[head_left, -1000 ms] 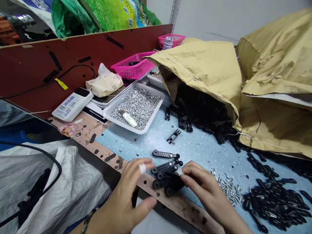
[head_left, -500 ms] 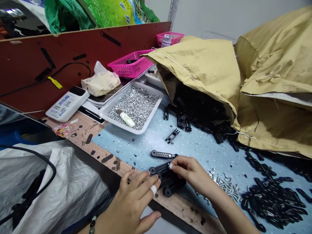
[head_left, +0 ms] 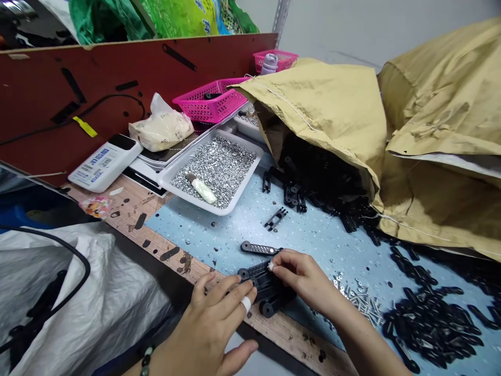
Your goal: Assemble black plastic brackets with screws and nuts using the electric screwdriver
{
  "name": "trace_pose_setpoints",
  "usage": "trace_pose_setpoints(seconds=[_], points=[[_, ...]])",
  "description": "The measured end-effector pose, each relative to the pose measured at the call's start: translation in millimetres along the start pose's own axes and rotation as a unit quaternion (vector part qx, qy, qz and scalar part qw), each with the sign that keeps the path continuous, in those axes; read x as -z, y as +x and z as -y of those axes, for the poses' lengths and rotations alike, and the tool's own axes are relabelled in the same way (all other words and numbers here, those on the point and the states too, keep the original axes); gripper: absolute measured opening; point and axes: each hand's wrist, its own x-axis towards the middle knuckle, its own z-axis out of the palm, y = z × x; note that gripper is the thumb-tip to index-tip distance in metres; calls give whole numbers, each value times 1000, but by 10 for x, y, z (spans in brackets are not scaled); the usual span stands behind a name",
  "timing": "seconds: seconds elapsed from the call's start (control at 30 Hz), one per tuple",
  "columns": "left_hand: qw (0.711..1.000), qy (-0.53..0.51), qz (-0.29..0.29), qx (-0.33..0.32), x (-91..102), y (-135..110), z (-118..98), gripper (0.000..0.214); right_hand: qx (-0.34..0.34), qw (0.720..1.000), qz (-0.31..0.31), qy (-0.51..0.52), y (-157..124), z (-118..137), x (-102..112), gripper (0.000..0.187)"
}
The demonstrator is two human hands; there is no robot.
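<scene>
My left hand (head_left: pixel 213 321) has its fingers stretched out, the tips on the near ends of several black plastic arms (head_left: pixel 270 308) at the table edge. White tape wraps one of its fingers. At the far end of the same group, my right hand (head_left: pixel 303 274) pinches with thumb and index finger over one arm's end; its grip hides whatever is between the fingertips. Just beyond lies a single black plastic arm (head_left: pixel 256 248) with a lattice face and a silvery round spot near its right end. Silver screws (head_left: pixel 362 303) are piled right of my right forearm.
A white tray (head_left: pixel 166 180) of small metal nuts holds a pale-handled tool (head_left: pixel 203 190). Behind it stands a pink basket (head_left: pixel 203 107). An open paper sack (head_left: pixel 321 99) spills black parts (head_left: pixel 352 219). More small black parts (head_left: pixel 434 324) lie heaped at right. A white device (head_left: pixel 104 164) sits left.
The camera view has shifted slightly. Both hands keep nearly the same pose on the black arms, and nothing is visibly taken up or let go.
</scene>
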Motion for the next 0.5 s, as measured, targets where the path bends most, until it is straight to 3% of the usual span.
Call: trace_pose_setpoints(seconds=[0.13,0.27,0.4,0.47,0.5], points=[[1000,-7,-13,18,-57,29,-35,59,14,999,-31,-35,-31,-31,-51,9],[999,-16,-11,29,-105,77,-63,57,17,994,-71,-76,-31,-79,-99,5],[998,-32,-21,43,-25,79,-92,50,22,969,-178,-170,-135,-83,-92,19],[995,-68,-50,45,6,-41,-109,48,40,956,-238,-168,-324,-54,-122,26],[992,-100,-64,49,-8,-142,-115,47,46,960,-239,-139,-453,-45,-170,24]])
